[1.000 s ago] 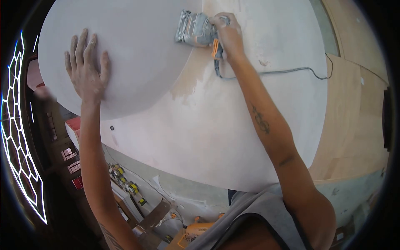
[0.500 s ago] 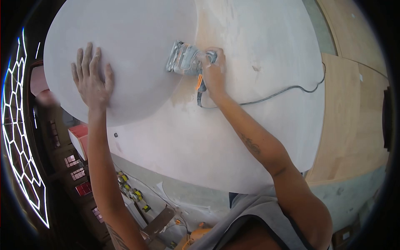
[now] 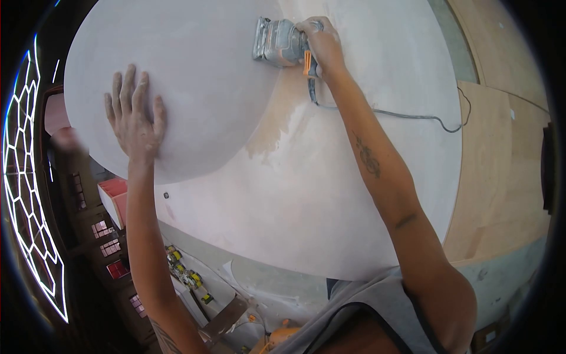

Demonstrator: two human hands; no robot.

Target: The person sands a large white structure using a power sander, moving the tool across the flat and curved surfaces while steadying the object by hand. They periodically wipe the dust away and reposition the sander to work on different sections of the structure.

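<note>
My right hand (image 3: 323, 46) grips a dusty electric sander (image 3: 277, 42) with an orange trim, pressed flat at the right edge of a round pale grey panel (image 3: 194, 76). That panel lies on top of a larger whitish curved board (image 3: 330, 189). The sander's grey cord (image 3: 407, 115) trails right across the board. My left hand (image 3: 134, 117) lies flat with fingers spread on the lower left of the round panel, holding nothing.
A bare brown patch (image 3: 277, 127) shows on the board beside the round panel. Plywood sheets (image 3: 501, 177) lie to the right. Below the board's edge are small yellow tools (image 3: 188, 274), an orange tool (image 3: 277, 336) and a red-and-white box (image 3: 115, 197).
My right hand pulled the sander down and left along the panel edge, then pushed it back up to the top. My left hand stayed flat on the panel.
</note>
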